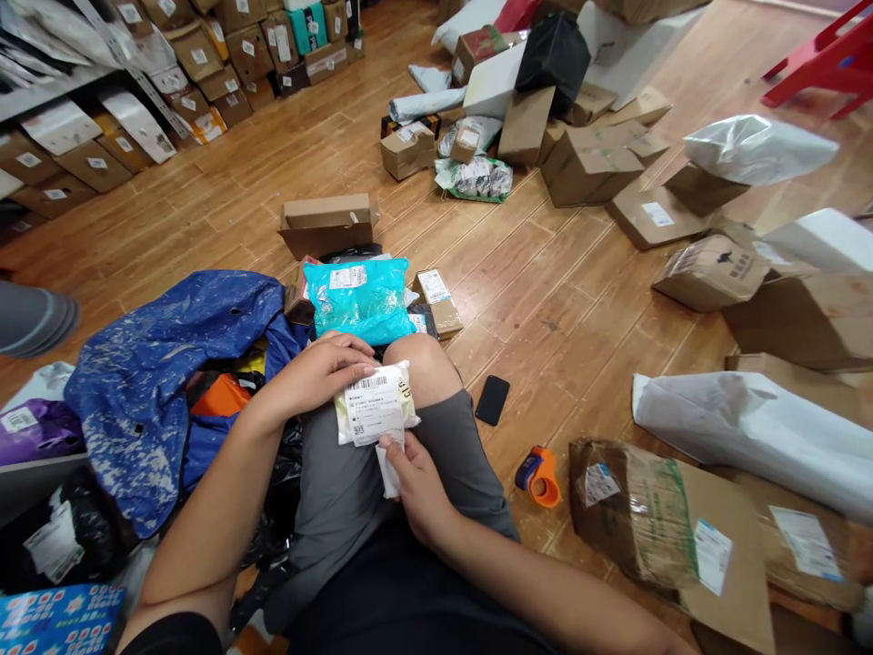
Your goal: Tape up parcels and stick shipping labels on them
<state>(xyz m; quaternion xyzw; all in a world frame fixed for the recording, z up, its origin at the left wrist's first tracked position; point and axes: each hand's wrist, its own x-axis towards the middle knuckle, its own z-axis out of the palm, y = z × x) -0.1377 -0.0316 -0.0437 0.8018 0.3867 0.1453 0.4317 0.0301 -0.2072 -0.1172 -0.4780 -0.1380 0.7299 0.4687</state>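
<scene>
A small cream-coloured plastic mailer (414, 411) rests across my lap, with a white printed shipping label (374, 400) facing up. My left hand (334, 368) is at its upper left edge, thumb over the front and fingers along the top. Below the mailer, my right hand (419, 482) is closed on a white paper slip (388, 471), the thumb touching the label's lower edge. Whether the slip is joined to the label I cannot tell. Just beyond my knees lies a turquoise plastic parcel (361, 305) with a label.
A blue sack (170, 364) lies open at left, parcels inside. Right of my knee are a black phone (492, 400) and an orange tape dispenser (544, 478). Cardboard boxes (655, 509) and bags crowd the right side. Shelved boxes (58, 159) stand far left; a red stool (815, 59) far right.
</scene>
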